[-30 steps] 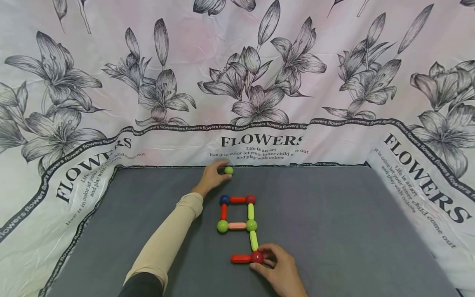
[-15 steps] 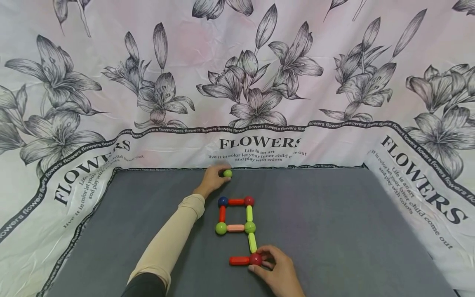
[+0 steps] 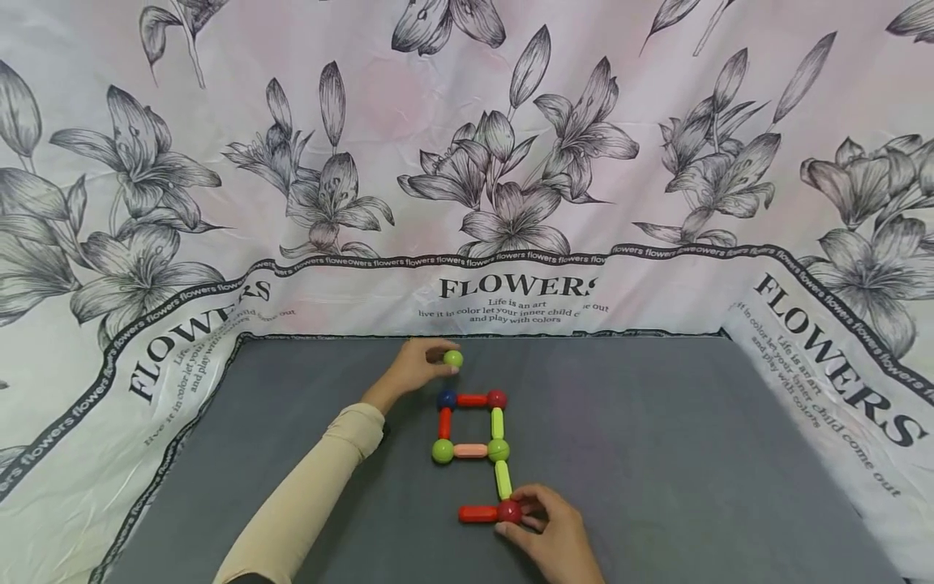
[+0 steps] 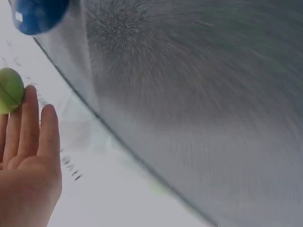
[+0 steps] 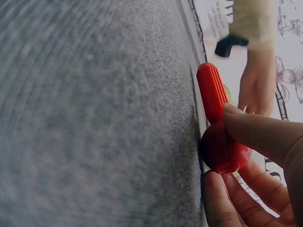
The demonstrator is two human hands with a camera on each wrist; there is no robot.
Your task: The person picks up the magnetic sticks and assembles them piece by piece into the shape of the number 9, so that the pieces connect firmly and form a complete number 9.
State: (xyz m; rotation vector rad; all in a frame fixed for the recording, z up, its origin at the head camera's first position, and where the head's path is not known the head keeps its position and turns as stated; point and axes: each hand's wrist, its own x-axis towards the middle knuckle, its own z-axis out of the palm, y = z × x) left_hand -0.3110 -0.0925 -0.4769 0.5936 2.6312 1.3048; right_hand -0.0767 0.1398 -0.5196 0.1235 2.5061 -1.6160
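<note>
My left hand [image 3: 417, 367] pinches a loose green ball [image 3: 453, 358] just beyond the blue ball [image 3: 447, 398]. In the left wrist view the green ball [image 4: 10, 91] sits against the fingertips. A flat figure of balls and rods lies on the grey surface: a square with a tail running toward me. Its corners are the blue ball, a red ball [image 3: 497, 398] and two green balls, one of them [image 3: 443, 451] at near left. At the tail's bend my right hand [image 3: 552, 529] grips another red ball [image 3: 509, 512], which joins a yellow-green rod [image 3: 503, 479] and a red rod [image 3: 478, 514].
A grey cloth surface [image 3: 679, 454] spreads around the figure. White flower-printed fabric [image 3: 350, 300] rises along its back and both sides. The left sleeve [image 3: 306, 487] reaches across the surface to the left of the figure.
My left hand has drawn the loose green ball back from the rear edge, closer to the blue ball. The right hand keeps its grip on the red ball, and the head view has shifted slightly.
</note>
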